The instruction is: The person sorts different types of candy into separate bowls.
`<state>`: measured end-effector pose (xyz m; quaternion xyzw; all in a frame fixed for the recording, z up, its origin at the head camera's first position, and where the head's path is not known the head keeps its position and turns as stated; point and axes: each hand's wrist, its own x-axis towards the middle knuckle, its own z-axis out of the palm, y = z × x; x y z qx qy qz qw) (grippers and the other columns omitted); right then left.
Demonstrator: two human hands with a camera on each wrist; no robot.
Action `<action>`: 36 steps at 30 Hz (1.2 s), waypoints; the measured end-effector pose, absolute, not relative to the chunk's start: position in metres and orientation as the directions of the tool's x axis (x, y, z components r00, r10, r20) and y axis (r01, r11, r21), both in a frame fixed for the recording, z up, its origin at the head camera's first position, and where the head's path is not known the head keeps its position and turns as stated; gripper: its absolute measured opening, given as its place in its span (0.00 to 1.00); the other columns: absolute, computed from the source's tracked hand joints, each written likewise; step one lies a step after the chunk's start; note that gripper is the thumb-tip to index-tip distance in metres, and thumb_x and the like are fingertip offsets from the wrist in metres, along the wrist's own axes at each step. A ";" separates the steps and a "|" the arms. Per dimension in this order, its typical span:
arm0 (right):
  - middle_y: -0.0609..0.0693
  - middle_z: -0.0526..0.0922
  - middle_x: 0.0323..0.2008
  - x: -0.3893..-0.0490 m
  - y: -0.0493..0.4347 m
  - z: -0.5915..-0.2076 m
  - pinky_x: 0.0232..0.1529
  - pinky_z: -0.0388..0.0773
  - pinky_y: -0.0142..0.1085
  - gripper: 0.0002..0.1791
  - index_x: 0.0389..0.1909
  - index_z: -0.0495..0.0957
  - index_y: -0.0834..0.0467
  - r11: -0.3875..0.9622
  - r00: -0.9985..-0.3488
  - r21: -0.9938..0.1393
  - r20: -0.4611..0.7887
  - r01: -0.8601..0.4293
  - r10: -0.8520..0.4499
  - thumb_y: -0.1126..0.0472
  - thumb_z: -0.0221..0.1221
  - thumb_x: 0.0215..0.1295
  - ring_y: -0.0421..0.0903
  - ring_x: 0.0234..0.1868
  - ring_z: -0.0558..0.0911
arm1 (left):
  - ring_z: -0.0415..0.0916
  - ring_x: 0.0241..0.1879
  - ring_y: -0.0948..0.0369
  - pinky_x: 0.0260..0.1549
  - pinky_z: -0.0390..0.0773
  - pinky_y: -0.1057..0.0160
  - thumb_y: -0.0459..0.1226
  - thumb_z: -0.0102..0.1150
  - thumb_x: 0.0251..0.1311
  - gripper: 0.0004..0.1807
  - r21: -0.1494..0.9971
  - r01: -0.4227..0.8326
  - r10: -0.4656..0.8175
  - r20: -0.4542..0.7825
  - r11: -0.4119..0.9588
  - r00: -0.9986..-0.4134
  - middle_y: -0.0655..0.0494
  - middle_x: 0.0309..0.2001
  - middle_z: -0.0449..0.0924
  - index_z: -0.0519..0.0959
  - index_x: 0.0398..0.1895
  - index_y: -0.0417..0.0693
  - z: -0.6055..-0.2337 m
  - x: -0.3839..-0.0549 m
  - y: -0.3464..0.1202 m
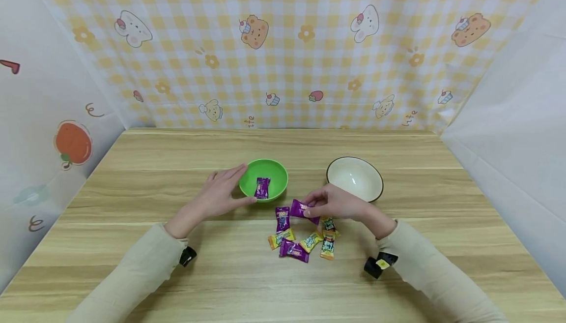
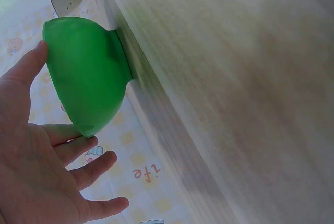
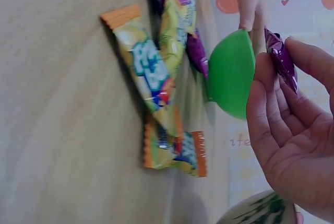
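Between thumb and fingers my right hand (image 1: 338,202) pinches a purple-wrapped candy (image 1: 298,209), raised above the table; the right wrist view shows this candy (image 3: 282,59) edge-on. My left hand (image 1: 216,195) touches the rim of the green bowl (image 1: 278,180) with thumb and fingertips, its fingers spread and fairly straight. One purple candy (image 1: 262,188) lies inside that bowl. On the table in front are more purple candies (image 1: 282,219) and several yellow candies (image 1: 327,244), some overlapping. In the left wrist view the bowl (image 2: 86,72) stands upright against the fingertips.
A white bowl with a dark rim (image 1: 353,178) stands at the right, behind my right hand. The wooden table (image 1: 177,274) reaches back to a yellow checked curtain (image 1: 283,67), with white sheets on both sides. Each wrist wears a black strap.
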<state>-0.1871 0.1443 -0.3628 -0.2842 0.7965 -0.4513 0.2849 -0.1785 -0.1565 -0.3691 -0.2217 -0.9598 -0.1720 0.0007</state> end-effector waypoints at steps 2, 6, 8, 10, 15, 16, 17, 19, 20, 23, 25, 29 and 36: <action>0.50 0.81 0.28 -0.188 0.145 -0.359 0.35 0.76 0.44 0.17 0.42 0.77 0.66 0.424 -0.672 -0.884 -0.193 -0.198 -0.715 0.58 0.60 0.55 0.45 0.29 0.78 | 0.52 0.60 0.45 0.55 0.42 0.38 0.65 0.49 0.47 0.51 0.330 0.426 0.426 0.075 0.843 -0.902 0.45 0.64 0.52 0.52 0.66 0.39 -0.369 -0.179 -0.156; 0.50 0.81 0.29 -0.190 0.145 -0.350 0.36 0.75 0.44 0.16 0.42 0.77 0.64 0.431 -0.681 -0.880 -0.191 -0.201 -0.707 0.57 0.60 0.56 0.45 0.31 0.78 | 0.52 0.60 0.44 0.55 0.42 0.38 0.65 0.49 0.47 0.51 0.331 0.426 0.427 0.074 0.842 -0.901 0.46 0.64 0.52 0.52 0.66 0.40 -0.370 -0.180 -0.156; 0.50 0.80 0.30 -0.191 0.145 -0.346 0.36 0.75 0.42 0.17 0.42 0.77 0.63 0.441 -0.693 -0.875 -0.190 -0.201 -0.695 0.57 0.60 0.56 0.45 0.32 0.78 | 0.51 0.60 0.45 0.55 0.42 0.38 0.65 0.49 0.47 0.51 0.333 0.427 0.428 0.075 0.841 -0.901 0.46 0.64 0.52 0.52 0.66 0.40 -0.370 -0.180 -0.156; 0.50 0.80 0.31 -0.193 0.145 -0.342 0.37 0.74 0.40 0.17 0.43 0.76 0.64 0.443 -0.704 -0.874 -0.185 -0.201 -0.686 0.56 0.60 0.56 0.45 0.33 0.77 | 0.52 0.60 0.45 0.55 0.42 0.38 0.65 0.49 0.47 0.51 0.334 0.427 0.428 0.075 0.840 -0.901 0.46 0.65 0.52 0.52 0.66 0.40 -0.370 -0.179 -0.156; 0.51 0.80 0.33 -0.199 0.143 -0.334 0.39 0.73 0.40 0.18 0.44 0.75 0.65 0.432 -0.721 -0.877 -0.161 -0.208 -0.674 0.57 0.59 0.56 0.46 0.34 0.77 | 0.52 0.60 0.45 0.55 0.42 0.38 0.65 0.48 0.47 0.51 0.332 0.429 0.429 0.077 0.840 -0.900 0.46 0.65 0.52 0.52 0.66 0.39 -0.370 -0.180 -0.157; 0.51 0.80 0.33 -0.201 0.142 -0.333 0.39 0.73 0.39 0.18 0.44 0.75 0.64 0.434 -0.727 -0.876 -0.156 -0.212 -0.669 0.57 0.59 0.57 0.46 0.34 0.77 | 0.52 0.60 0.45 0.55 0.42 0.38 0.66 0.48 0.47 0.51 0.332 0.428 0.429 0.076 0.840 -0.900 0.46 0.65 0.52 0.52 0.66 0.39 -0.370 -0.180 -0.157; 0.51 0.80 0.33 -0.202 0.141 -0.332 0.39 0.72 0.40 0.17 0.44 0.76 0.64 0.434 -0.732 -0.876 -0.153 -0.210 -0.664 0.57 0.59 0.57 0.46 0.35 0.77 | 0.52 0.60 0.45 0.55 0.42 0.38 0.66 0.48 0.47 0.51 0.333 0.427 0.428 0.075 0.841 -0.901 0.46 0.65 0.52 0.52 0.66 0.40 -0.370 -0.180 -0.157; 0.51 0.80 0.33 -0.206 0.139 -0.329 0.38 0.72 0.41 0.17 0.44 0.76 0.63 0.441 -0.745 -0.873 -0.149 -0.211 -0.650 0.57 0.59 0.57 0.46 0.34 0.77 | 0.52 0.60 0.45 0.55 0.42 0.38 0.66 0.47 0.47 0.51 0.334 0.425 0.427 0.071 0.841 -0.901 0.46 0.65 0.52 0.51 0.66 0.40 -0.370 -0.179 -0.157; 0.51 0.80 0.33 -0.207 0.137 -0.328 0.39 0.72 0.43 0.17 0.44 0.76 0.62 0.445 -0.754 -0.871 -0.149 -0.205 -0.639 0.57 0.59 0.57 0.47 0.34 0.77 | 0.52 0.60 0.45 0.55 0.42 0.38 0.66 0.47 0.47 0.51 0.335 0.423 0.427 0.068 0.842 -0.902 0.46 0.65 0.52 0.51 0.66 0.40 -0.370 -0.179 -0.157; 0.52 0.80 0.32 -0.212 0.132 -0.326 0.41 0.70 0.47 0.17 0.44 0.76 0.61 0.452 -0.779 -0.872 -0.150 -0.186 -0.609 0.56 0.59 0.56 0.47 0.34 0.78 | 0.52 0.60 0.45 0.55 0.42 0.39 0.66 0.47 0.47 0.51 0.336 0.420 0.425 0.063 0.843 -0.903 0.46 0.65 0.52 0.51 0.66 0.40 -0.370 -0.179 -0.156; 0.52 0.80 0.32 -0.215 0.129 -0.326 0.41 0.70 0.47 0.17 0.44 0.76 0.61 0.454 -0.792 -0.873 -0.146 -0.179 -0.593 0.55 0.59 0.57 0.47 0.33 0.78 | 0.52 0.60 0.45 0.55 0.42 0.38 0.65 0.48 0.47 0.51 0.334 0.420 0.425 0.061 0.844 -0.903 0.46 0.65 0.52 0.51 0.66 0.40 -0.369 -0.179 -0.156; 0.52 0.80 0.31 -0.220 0.121 -0.326 0.42 0.72 0.41 0.17 0.43 0.76 0.61 0.441 -0.811 -0.883 -0.138 -0.159 -0.568 0.55 0.59 0.57 0.47 0.33 0.79 | 0.52 0.60 0.45 0.55 0.43 0.38 0.65 0.48 0.48 0.51 0.335 0.420 0.426 0.059 0.843 -0.903 0.46 0.65 0.52 0.51 0.66 0.40 -0.369 -0.179 -0.156; 0.54 0.80 0.32 -0.228 0.107 -0.327 0.43 0.73 0.44 0.16 0.42 0.76 0.62 0.400 -0.859 -0.913 -0.139 -0.081 -0.492 0.57 0.60 0.56 0.48 0.33 0.79 | 0.52 0.60 0.45 0.55 0.43 0.39 0.65 0.48 0.48 0.50 0.336 0.425 0.428 0.067 0.841 -0.901 0.46 0.64 0.52 0.52 0.66 0.40 -0.369 -0.180 -0.157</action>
